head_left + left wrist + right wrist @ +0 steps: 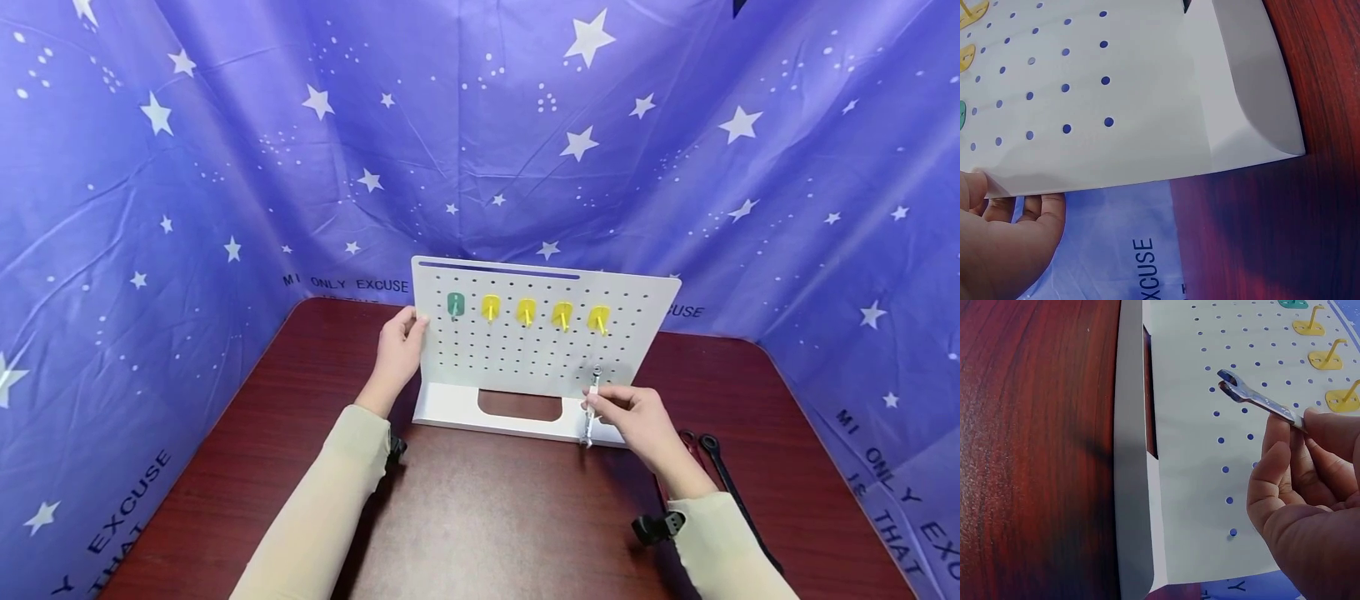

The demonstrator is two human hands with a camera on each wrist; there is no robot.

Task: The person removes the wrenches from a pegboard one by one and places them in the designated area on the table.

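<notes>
A white pegboard (pixel 510 367) stands upright on its base, with one green hook (pixel 455 303) and several yellow hooks (pixel 527 312) in a row. My left hand (pixel 397 354) grips the board's left edge, thumb on the front and fingers behind, as the left wrist view also shows. Between thumb and fingers, my right hand (pixel 637 421) pinches a silver combination wrench (pixel 592 408) by its middle. It hangs in front of the board's lower right, ring end up, below the rightmost yellow hook. Its open-ended jaw points down, and shows plainly in the right wrist view.
A black wrench (pixel 726 475) and a red wrench (pixel 692 442) lie on the dark red wooden table (pixel 480 508), to the right, partly hidden by my right arm. Behind the table hangs a blue star-printed curtain (pixel 465 150). The board's base has a cut-out slot.
</notes>
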